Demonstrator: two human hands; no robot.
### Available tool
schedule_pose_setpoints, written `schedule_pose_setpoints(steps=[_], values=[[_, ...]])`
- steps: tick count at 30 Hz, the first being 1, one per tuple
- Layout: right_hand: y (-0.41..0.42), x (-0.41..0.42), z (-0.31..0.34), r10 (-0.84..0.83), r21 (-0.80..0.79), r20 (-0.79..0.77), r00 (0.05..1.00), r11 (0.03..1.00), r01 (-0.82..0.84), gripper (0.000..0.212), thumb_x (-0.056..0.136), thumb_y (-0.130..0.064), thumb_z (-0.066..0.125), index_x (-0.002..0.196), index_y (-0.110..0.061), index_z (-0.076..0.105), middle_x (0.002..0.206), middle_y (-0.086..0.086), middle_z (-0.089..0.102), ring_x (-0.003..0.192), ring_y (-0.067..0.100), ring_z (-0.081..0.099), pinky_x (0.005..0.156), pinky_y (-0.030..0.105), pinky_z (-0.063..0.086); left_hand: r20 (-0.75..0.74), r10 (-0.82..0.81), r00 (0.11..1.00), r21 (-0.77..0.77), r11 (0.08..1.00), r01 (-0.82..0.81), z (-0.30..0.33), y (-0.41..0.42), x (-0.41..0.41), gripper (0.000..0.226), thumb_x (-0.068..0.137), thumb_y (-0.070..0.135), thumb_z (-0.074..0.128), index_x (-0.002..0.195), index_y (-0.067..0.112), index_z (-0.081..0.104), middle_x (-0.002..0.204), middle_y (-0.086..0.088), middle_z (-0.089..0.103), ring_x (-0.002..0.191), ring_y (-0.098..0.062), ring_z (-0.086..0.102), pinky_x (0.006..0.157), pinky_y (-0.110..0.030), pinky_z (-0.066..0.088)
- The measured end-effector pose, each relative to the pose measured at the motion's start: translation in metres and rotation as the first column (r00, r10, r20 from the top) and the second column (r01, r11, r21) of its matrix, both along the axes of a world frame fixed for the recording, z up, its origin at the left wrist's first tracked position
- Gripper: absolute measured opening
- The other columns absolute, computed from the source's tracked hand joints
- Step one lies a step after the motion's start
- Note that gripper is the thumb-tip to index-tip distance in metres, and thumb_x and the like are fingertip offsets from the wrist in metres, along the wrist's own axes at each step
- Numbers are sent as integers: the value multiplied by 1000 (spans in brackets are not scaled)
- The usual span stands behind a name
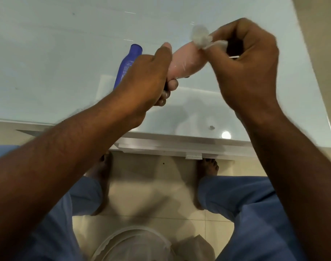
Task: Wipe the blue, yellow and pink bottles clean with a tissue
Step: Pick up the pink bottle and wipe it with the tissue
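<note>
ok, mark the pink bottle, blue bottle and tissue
pink bottle (pixel 187 59), head view, mid body.
blue bottle (pixel 128 63), head view, upper body below the neck.
tissue (pixel 202 37), head view, crumpled wad at the pink bottle's far end.

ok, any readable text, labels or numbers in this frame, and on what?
Nothing legible.
Blue bottle, lying on the glass table: pale print runs along its side, too small and blurred to read.
Pink bottle, gripped by the left hand: no print visible.
Tissue, pinched by the right hand: plain.
</note>
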State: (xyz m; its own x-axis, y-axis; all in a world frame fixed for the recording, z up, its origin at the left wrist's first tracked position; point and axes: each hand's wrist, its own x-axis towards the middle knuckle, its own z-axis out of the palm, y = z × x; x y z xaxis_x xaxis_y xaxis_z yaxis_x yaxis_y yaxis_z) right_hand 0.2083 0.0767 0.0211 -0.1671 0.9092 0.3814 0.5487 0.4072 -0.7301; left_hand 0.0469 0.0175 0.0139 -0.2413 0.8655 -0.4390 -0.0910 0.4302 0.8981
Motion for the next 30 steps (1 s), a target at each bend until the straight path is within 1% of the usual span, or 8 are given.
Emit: schedule_pose_setpoints(steps=[3, 8, 10, 13, 16, 20, 24, 30], values=[[-2, 1, -3, 34, -89, -35, 999, 995, -37, 17, 99, -27, 74, 100, -10, 76, 92, -3, 76, 82, 14, 73, 76, 37, 64, 42, 15, 999, -3, 1000, -15, -2, 0, -1, 43, 106, 50, 44, 114, 11, 61, 59, 0, 55, 44, -10, 42, 46, -24, 41], [-30, -20, -6, 365, -143, -24, 931, 920, -364, 7, 91, -13, 70, 90, -10, 77, 86, -3, 76, 75, 11, 72, 65, 23, 58, 78, 147, 986, -3, 989, -147, -2, -1, -4, 39, 107, 41, 47, 117, 7, 63, 55, 1, 50, 44, -9, 41, 51, -25, 42], [-25, -19, -2, 315, -58, -34, 948, 947, -317, 11, 92, -21, 68, 90, -11, 73, 86, -9, 72, 74, 7, 69, 65, 21, 57, 111, 95, 989, 12, 995, -97, 1, -1, -5, 38, 109, 40, 41, 102, 9, 63, 53, 2, 47, 45, -9, 38, 48, -22, 39], [-3, -4, -1, 75, -41, -97, 992, 996, -80, 24, 97, -33, 66, 97, -9, 71, 91, 0, 73, 84, 22, 72, 74, 44, 65, 149, 16, 989, 16, 1000, -19, 3, -1, -5, 48, 109, 43, 38, 121, 4, 64, 54, 2, 46, 45, -10, 35, 45, -23, 35], [3, 5, -5, -25, -121, -115, 993, 993, 11, 37, 102, -41, 71, 102, -4, 72, 95, 10, 74, 87, 29, 72, 76, 50, 63, 145, 5, 989, 5, 1000, -6, -1, -1, -5, 54, 108, 45, 40, 132, 1, 60, 54, 2, 47, 45, -10, 36, 44, -23, 36], [-22, -10, -7, 187, -163, -46, 981, 968, -193, 16, 95, -25, 73, 95, -8, 76, 89, -1, 75, 77, 22, 73, 71, 46, 64, 190, 73, 979, 7, 997, -75, 1, -3, -4, 37, 109, 39, 41, 106, 9, 62, 53, 1, 46, 44, -11, 34, 46, -23, 34], [-32, -22, -7, 302, -154, -26, 953, 941, -302, 20, 87, -31, 71, 90, -12, 76, 83, -4, 74, 70, 9, 66, 63, 25, 55, 190, 138, 972, 1, 990, -141, 3, -3, -4, 40, 109, 35, 42, 80, 14, 59, 52, 1, 44, 42, -9, 35, 47, -20, 35], [5, 3, -3, -24, -105, -205, 979, 994, 2, 38, 101, -42, 74, 100, -3, 72, 96, 13, 74, 88, 31, 72, 76, 51, 63, 253, -9, 968, 38, 999, 0, -1, -1, -6, 55, 109, 40, 34, 119, 2, 73, 57, 2, 39, 50, -13, 26, 48, -27, 29]])
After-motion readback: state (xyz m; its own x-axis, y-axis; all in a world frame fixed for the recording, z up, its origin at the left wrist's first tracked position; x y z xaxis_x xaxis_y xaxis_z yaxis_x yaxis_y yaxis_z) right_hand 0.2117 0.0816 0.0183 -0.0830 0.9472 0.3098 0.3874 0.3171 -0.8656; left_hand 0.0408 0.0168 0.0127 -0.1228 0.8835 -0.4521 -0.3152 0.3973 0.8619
